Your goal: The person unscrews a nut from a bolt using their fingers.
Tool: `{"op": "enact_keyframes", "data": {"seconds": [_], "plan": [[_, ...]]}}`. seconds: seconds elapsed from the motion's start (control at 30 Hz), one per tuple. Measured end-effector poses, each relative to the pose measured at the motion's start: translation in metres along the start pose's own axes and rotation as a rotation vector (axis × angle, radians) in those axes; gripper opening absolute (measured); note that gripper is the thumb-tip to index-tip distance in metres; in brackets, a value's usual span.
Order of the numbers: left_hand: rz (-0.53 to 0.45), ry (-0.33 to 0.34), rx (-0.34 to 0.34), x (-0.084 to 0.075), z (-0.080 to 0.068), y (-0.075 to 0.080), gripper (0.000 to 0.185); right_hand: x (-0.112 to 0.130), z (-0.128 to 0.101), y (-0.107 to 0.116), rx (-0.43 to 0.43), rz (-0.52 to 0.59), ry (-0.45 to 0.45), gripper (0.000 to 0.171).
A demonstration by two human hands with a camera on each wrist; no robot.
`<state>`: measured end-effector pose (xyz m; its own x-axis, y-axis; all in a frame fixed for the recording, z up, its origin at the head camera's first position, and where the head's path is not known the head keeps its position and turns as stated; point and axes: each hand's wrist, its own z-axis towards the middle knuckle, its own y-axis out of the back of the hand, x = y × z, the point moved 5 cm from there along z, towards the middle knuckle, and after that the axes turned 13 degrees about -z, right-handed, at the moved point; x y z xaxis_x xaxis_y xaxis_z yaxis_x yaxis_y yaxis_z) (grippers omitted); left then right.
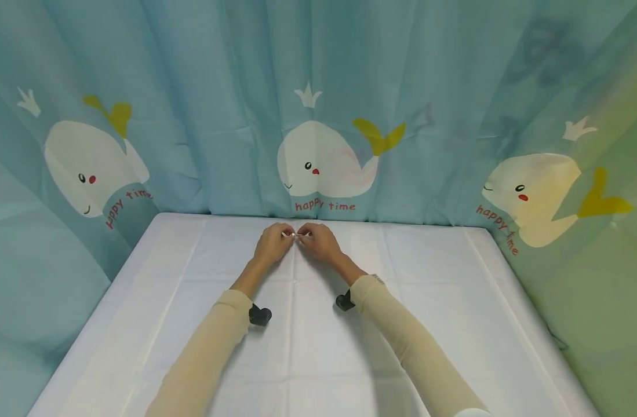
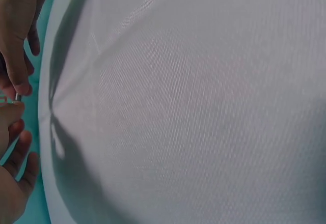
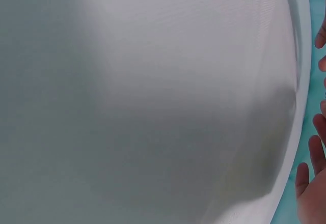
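Near the far edge of the table, my two hands meet at a small, thin white and silvery thing (image 1: 294,234). My left hand (image 1: 273,243) pinches its left end, and my right hand (image 1: 320,240) pinches the other end. The left wrist view shows a short shiny bit of the thing (image 2: 18,97) between the fingertips of both hands. The thing's exact kind is too small to make out. In the right wrist view my right hand (image 3: 311,198) is cut off at the edge, and the held thing is out of sight.
A white cloth (image 1: 292,336) with fold creases covers the table. Behind its far edge hangs a blue curtain (image 1: 224,116) printed with white whales, and a greenish curtain side (image 1: 600,301) stands at the right. Black wrist mounts (image 1: 259,315) sit below both sleeves.
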<state>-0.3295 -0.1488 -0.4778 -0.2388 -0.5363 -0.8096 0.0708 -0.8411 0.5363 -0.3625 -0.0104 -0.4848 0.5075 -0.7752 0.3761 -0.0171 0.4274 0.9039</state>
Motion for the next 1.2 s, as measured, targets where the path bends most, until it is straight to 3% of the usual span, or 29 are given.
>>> {"op": "enact_keyframes", "data": {"seconds": [0.33, 0.63, 1.2], "plan": [[-0.121, -0.124, 0.015, -0.026, -0.008, 0.001, 0.013, -0.008, -0.022, 0.027, -0.071, 0.198, -0.001, 0.013], [-0.190, -0.232, 0.003, -0.048, -0.015, -0.002, 0.013, -0.014, -0.038, 0.049, -0.097, 0.280, 0.014, 0.012], [-0.329, -0.212, 0.029, -0.096, -0.031, -0.014, 0.017, -0.024, -0.078, 0.096, -0.103, 0.443, 0.034, 0.016]]}}
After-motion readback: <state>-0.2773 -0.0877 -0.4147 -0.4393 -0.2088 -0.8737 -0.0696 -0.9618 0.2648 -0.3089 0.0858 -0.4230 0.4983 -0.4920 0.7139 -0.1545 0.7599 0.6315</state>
